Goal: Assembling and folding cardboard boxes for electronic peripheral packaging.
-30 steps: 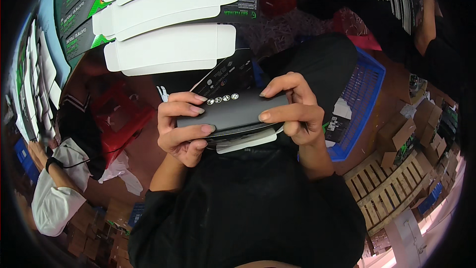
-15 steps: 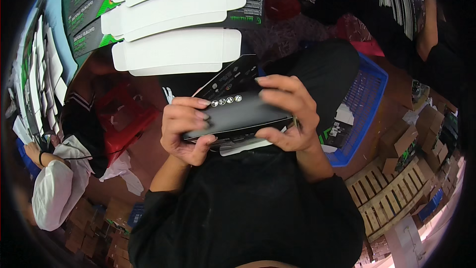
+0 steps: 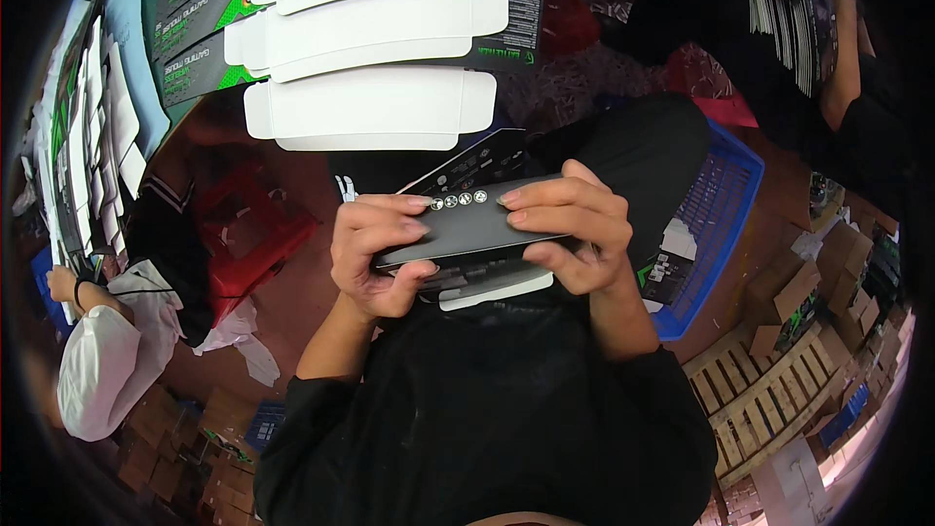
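Observation:
Between my two hands is a dark grey cardboard box (image 3: 477, 223) with a row of small round white symbols on its face. A flap stands up behind it, and a white-edged flap hangs below. My left hand (image 3: 380, 251) grips the box's left end, fingers on top and thumb underneath. At the other end my right hand (image 3: 584, 234) holds on in the same way, fingertips on the upper edge and thumb below. Just beyond lie unfolded box blanks (image 3: 370, 109), white tabs toward me, with grey and green printed panels.
A blue plastic basket (image 3: 726, 224) with printed card in it stands at my right. Wooden pallets (image 3: 769, 399) and open cartons lie farther right. At left are a red stool (image 3: 248, 234) and a person in a white sleeve (image 3: 107, 370) by stacked blanks. Another person's arm (image 3: 845, 58) holds blanks at upper right.
My right fingers have come down onto the box's upper edge. The box and both hands sit slightly farther right in view, as do the blanks on the table.

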The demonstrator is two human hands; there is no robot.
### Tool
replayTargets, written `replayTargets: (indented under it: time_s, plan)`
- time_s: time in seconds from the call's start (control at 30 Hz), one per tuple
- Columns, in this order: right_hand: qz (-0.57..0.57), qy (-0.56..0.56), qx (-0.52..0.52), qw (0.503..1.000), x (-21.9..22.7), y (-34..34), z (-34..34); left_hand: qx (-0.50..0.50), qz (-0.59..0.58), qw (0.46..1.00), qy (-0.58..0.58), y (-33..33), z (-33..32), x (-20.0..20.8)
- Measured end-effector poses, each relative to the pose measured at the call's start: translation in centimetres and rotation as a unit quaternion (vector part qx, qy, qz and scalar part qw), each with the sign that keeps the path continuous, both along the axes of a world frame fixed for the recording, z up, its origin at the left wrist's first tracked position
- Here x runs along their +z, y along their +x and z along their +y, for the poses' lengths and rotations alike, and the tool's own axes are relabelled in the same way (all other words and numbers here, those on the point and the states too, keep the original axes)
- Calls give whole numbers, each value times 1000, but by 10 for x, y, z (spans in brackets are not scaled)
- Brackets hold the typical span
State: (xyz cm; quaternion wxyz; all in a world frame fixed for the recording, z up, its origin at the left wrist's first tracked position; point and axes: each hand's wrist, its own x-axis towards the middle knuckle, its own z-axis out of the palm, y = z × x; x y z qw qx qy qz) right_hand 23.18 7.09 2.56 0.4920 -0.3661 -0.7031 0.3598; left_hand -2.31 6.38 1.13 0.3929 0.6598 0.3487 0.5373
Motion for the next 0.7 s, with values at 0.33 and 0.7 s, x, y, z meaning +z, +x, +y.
replayTargets:
  time_s: [0.33, 0.7]
  plan:
    - [81, 25, -24, 996, -24, -7, -2, -21, -79, 996, -27, -11, -9, -27]
    - [464, -126, -11, 877, -7, 3, -22, -127, 195, 936, -265, -71, -88, 9]
